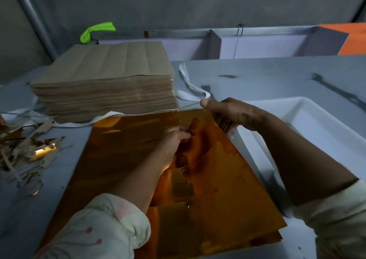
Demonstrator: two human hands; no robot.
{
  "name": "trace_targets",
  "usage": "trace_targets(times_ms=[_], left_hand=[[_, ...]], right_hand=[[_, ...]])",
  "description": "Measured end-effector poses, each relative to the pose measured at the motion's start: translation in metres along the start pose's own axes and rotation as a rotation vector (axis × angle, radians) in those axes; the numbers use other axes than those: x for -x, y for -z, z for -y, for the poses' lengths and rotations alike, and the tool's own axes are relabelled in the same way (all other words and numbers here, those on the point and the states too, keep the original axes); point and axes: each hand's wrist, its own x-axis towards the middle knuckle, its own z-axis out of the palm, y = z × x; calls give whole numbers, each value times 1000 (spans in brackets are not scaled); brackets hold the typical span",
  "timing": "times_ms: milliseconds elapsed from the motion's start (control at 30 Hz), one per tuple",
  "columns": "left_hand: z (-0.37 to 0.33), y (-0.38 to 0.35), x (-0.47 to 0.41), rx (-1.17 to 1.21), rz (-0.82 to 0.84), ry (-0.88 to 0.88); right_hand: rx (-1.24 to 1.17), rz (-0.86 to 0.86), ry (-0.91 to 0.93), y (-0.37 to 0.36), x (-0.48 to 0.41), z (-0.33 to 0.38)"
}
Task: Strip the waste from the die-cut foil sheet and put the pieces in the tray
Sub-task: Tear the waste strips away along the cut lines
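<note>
A large gold foil sheet [122,159] lies on the grey table in front of me, with die-cut lines running down its middle. My left hand [174,140] rests on the sheet's centre and pinches a small raised flap of foil at a cut line. My right hand [229,112] grips the sheet's far right corner and holds that edge lifted off the table. A white tray [309,124] sits to the right of the sheet, partly under its raised edge. The tray's visible part holds nothing.
A tall stack of brown sheets [107,84] stands at the back left. Torn waste scraps [25,152] lie at the left edge. White paper strips [190,88] trail behind the stack. A green cloth [97,31] and metal rail run along the back.
</note>
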Motion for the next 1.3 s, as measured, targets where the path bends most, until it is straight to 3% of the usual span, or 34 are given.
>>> trace_targets(times_ms=[167, 300, 433, 567, 700, 833, 1300], left_hand=[[3, -7, 0, -82, -24, -10], [0, -11, 3, -141, -25, -53], [-4, -3, 14, -205, -127, -193], [8, 25, 30, -578, -302, -257], [27, 42, 39, -1003, -179, -145], [40, 38, 36, -1291, -154, -291], [52, 41, 27, -1406, -191, -325]], right_hand=[[109, 54, -15, -10, 9, -9], [225, -15, -9, -14, 5, -23], [251, -15, 16, -15, 4, -27], [147, -2, -12, -11, 5, -27], [121, 38, -14, -12, 6, -25], [152, 24, -6, -12, 7, -25], [344, 37, -31, -9, 9, -21]])
